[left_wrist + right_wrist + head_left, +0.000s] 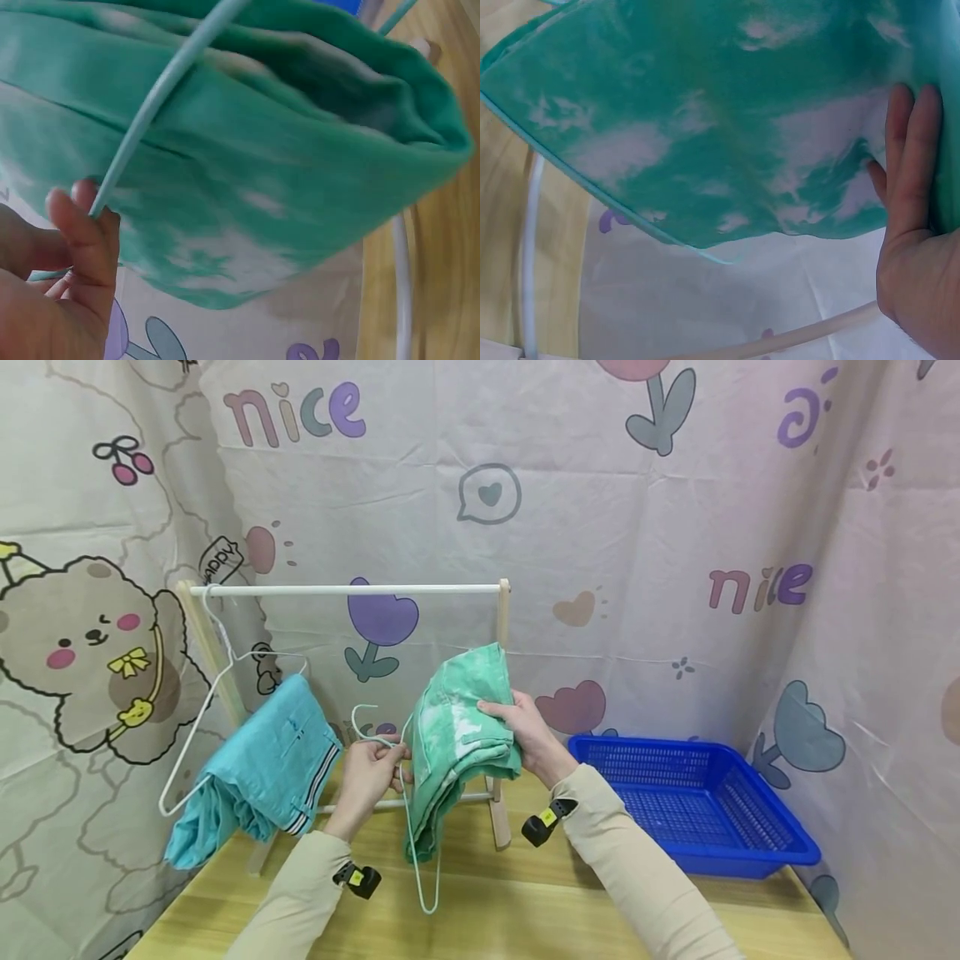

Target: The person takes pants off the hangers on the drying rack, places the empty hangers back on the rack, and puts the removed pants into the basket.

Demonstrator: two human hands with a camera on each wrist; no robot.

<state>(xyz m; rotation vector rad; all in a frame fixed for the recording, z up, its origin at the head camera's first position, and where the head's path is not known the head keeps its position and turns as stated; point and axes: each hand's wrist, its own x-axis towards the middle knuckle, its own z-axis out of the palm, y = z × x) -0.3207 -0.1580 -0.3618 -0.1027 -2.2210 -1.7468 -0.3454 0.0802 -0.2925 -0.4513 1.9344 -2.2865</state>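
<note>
A folded green-and-white tie-dyed garment [457,710] hangs through a pale green hanger [411,827] above the table. My left hand [371,772] pinches the hanger's wire near its neck, with the hook pointing up and left. In the left wrist view, the hanger wire [154,97] crosses in front of the cloth [225,172]. My right hand [532,735] grips the garment's right side, thumb on the near face. In the right wrist view its fingers [913,150] lie along the cloth [690,142]; the garment's far layers are hidden.
A rack with a white rail [345,590] and wooden posts stands behind my hands. At its left end a white hanger [197,727] carries folded blue trousers [270,760]. A blue basket [697,802] sits at right on the wooden table [525,918]. Printed curtains surround it.
</note>
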